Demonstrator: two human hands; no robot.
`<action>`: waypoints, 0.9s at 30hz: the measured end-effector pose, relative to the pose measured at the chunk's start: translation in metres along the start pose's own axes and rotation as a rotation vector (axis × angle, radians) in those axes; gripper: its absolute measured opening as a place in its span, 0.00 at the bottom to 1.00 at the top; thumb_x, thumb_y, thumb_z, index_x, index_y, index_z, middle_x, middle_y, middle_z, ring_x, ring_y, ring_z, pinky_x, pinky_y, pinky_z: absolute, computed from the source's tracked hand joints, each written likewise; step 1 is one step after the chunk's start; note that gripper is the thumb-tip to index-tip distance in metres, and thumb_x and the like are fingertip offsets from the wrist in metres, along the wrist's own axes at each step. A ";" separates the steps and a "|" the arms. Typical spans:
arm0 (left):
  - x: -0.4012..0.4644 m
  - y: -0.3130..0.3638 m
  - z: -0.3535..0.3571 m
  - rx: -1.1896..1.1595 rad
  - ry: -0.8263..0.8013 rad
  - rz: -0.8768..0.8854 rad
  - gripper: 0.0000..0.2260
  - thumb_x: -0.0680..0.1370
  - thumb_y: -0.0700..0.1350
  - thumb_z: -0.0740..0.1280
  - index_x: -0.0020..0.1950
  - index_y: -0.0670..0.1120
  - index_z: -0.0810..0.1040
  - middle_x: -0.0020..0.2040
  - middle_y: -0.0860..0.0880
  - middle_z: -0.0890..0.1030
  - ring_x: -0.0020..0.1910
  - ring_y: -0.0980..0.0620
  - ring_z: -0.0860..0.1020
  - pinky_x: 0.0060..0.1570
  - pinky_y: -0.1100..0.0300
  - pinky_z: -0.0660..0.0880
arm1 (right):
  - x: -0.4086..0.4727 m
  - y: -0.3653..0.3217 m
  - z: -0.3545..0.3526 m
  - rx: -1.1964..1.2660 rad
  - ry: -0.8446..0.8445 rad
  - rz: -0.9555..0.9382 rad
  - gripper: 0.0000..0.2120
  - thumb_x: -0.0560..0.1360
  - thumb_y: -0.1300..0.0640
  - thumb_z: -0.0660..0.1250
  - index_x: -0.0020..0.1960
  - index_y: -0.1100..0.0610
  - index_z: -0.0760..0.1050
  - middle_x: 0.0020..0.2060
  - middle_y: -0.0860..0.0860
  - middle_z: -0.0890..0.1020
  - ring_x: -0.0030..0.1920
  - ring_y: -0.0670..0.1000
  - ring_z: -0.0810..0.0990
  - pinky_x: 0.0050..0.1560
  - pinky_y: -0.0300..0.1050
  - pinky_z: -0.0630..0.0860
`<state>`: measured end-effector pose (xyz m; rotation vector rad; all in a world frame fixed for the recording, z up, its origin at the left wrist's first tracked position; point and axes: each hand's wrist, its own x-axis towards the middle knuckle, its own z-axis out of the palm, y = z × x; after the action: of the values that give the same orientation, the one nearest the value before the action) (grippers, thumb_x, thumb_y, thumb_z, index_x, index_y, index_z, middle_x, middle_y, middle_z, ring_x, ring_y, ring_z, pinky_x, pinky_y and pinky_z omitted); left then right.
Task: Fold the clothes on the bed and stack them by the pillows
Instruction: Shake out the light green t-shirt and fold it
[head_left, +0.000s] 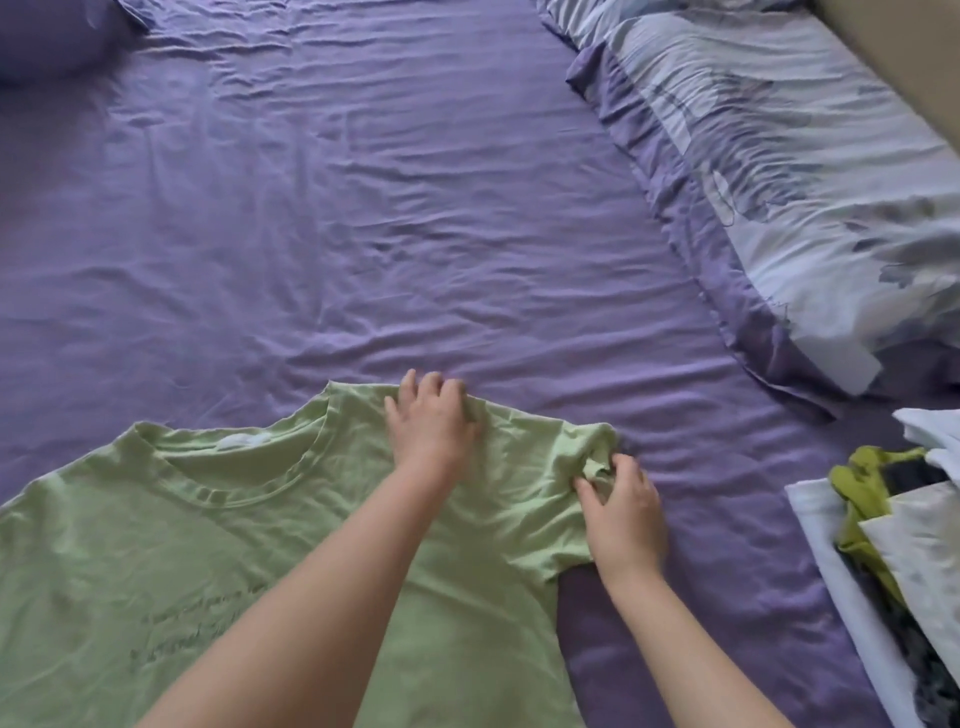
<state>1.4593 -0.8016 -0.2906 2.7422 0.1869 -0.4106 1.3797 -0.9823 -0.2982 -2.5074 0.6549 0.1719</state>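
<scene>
A pale green T-shirt lies spread face up on the purple bed, neckline pointing away from the person, and it serves as the anchor for everything else here. On its far shoulder seam, just beyond the collar, the left hand presses down with fingers curled over the edge of the cloth. At the shirt's right sleeve, the right hand pinches the bunched hem of that sleeve between thumb and fingertips.

The shirt looks thin, soft and very light, a limp knit that will wrinkle and slide on the sheet rather than hold any shape. I would guess it needs flattening first, then taking at shoulder and hem together, since a single pinch would only drag it into a heap.

To the right of the shirt, near the bed's edge, sits a jumble of other clothes in white, olive and dark prints. Far beyond the shirt, up to the left, a purple pillow shows; beyond and to the right lies a rumpled patterned duvet.
</scene>
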 end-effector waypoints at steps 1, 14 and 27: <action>0.005 0.002 -0.002 -0.066 0.049 -0.040 0.15 0.77 0.51 0.66 0.62 0.51 0.74 0.68 0.49 0.68 0.72 0.45 0.57 0.69 0.48 0.57 | 0.001 0.001 -0.001 0.085 0.034 -0.041 0.14 0.73 0.59 0.68 0.57 0.60 0.72 0.54 0.56 0.77 0.55 0.59 0.74 0.49 0.50 0.69; -0.073 0.018 0.035 0.102 0.129 0.165 0.22 0.79 0.55 0.60 0.72 0.53 0.66 0.76 0.46 0.61 0.76 0.44 0.55 0.73 0.44 0.47 | -0.005 -0.005 -0.022 0.154 0.092 -0.172 0.13 0.77 0.56 0.65 0.59 0.58 0.74 0.54 0.54 0.80 0.51 0.59 0.78 0.40 0.47 0.68; -0.046 -0.021 -0.041 -1.160 -0.161 -0.447 0.14 0.72 0.47 0.73 0.55 0.43 0.79 0.42 0.48 0.80 0.39 0.51 0.79 0.36 0.60 0.75 | -0.081 -0.071 0.011 -0.038 -0.326 -0.598 0.30 0.75 0.56 0.64 0.75 0.51 0.59 0.62 0.48 0.73 0.58 0.53 0.75 0.50 0.49 0.74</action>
<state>1.4218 -0.7703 -0.2472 1.5087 0.7324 -0.4378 1.3436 -0.8906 -0.2539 -2.5092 -0.2338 0.3584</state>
